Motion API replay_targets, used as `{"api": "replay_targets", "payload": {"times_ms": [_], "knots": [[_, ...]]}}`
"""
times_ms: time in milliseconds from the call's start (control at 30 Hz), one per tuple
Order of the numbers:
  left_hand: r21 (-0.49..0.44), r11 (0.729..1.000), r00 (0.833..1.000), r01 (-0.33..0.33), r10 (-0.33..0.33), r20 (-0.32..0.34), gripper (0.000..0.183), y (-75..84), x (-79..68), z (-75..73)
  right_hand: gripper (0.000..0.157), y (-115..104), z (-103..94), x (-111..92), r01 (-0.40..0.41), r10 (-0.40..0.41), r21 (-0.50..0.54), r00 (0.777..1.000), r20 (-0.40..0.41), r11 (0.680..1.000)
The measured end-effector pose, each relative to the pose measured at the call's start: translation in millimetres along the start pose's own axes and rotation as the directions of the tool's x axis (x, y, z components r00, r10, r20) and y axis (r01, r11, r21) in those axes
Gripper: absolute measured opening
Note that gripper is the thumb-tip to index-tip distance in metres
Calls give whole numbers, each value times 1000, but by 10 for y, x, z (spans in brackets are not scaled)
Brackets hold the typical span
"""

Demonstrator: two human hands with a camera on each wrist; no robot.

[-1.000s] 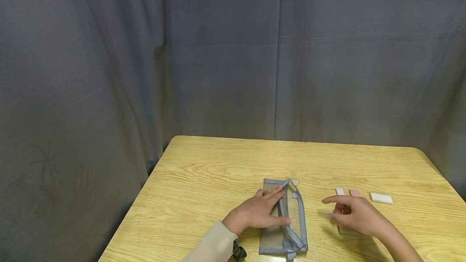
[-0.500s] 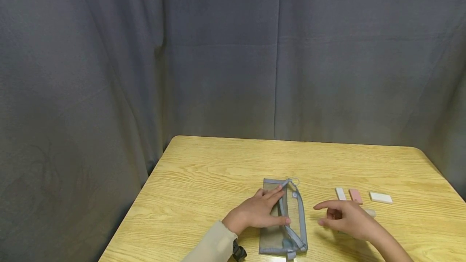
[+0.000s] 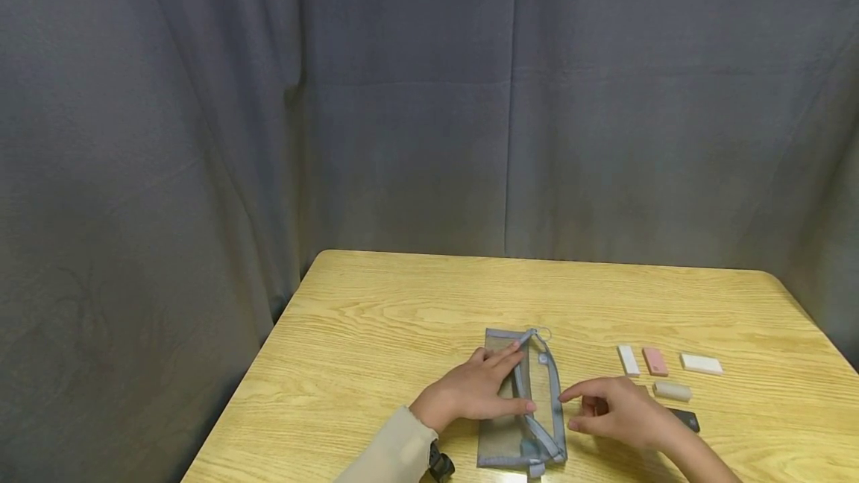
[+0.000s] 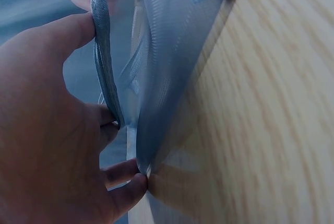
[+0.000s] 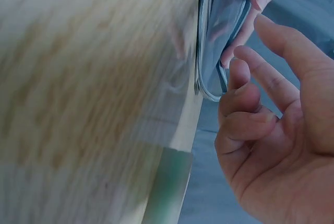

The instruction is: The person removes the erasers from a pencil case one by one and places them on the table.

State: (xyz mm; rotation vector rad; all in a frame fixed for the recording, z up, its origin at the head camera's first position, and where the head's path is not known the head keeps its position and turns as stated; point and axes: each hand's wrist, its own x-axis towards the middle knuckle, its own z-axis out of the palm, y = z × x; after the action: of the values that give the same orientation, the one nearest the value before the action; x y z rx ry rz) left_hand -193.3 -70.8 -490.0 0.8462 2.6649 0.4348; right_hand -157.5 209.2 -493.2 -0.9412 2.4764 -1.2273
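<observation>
A grey mesh zip pouch lies on the table in the head view, its zip side pulled apart. My left hand rests on it with fingers spread; the thumb and fingers touch the zip strip in the left wrist view. To the pouch's right hovers my right hand, close to the far zip edge. Its index finger reaches out, other fingers are bent, and nothing is in its grasp. Whether the fingertip touches the edge, I cannot tell. A small teal shape shows through the mesh.
Right of the pouch lie small eraser-like blocks: white, pink, another white, beige and dark, partly behind my right hand. A green-and-white block shows in the right wrist view. Grey curtains hang behind the table.
My right hand has moved left from above the blocks to the pouch's right edge, uncovering the beige and dark blocks. The left hand and pouch have stayed in place.
</observation>
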Motion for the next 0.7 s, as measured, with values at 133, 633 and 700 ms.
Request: {"api": "replay_targets", "payload": {"times_ms": [133,633,700], "knots": [[3,1000,1000,3,-3,4,87,3,5,2,36,-17,38,22,8,-8,8,1000,22,1000],[-10,1000,1000,3,-3,2,88,-3,5,11,32,-65,118,96,2,-9,61,993,115,998],[-12,1000,1000,3,-3,1,88,-6,8,14,31,-71,122,106,2,-11,69,992,123,998]]}}
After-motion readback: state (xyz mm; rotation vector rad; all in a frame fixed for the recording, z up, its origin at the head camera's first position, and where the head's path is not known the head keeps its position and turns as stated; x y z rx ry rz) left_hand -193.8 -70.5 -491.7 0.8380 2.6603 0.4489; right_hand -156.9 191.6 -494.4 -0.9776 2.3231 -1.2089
